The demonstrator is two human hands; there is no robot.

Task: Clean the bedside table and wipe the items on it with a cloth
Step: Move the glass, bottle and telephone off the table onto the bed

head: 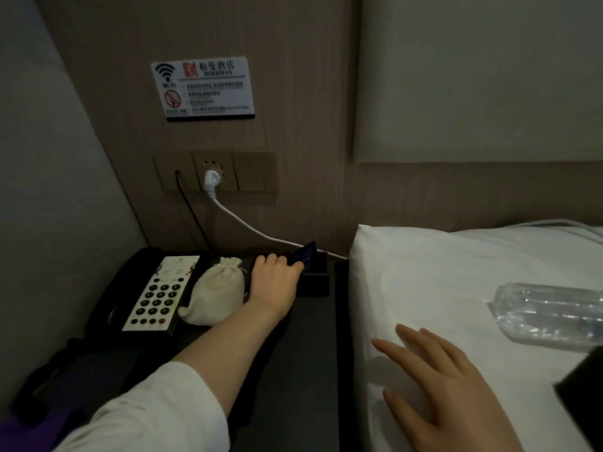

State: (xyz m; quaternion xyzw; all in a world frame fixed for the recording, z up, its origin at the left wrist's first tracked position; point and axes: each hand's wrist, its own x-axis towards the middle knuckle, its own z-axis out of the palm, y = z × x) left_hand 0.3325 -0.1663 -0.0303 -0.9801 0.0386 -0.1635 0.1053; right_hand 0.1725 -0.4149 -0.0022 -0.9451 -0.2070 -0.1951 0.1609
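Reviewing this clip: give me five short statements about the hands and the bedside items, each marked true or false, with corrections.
1. The left hand reaches into the dark box at the back of the bedside table. True.
2. The right hand holds a cloth. False: it rests open and flat on the bed.
3. The cloth pouch lies between the telephone and the left hand. True.
4. The plastic bottle stands on the table. False: it lies on the bed.
5. The white plug sits in the wall socket. True.
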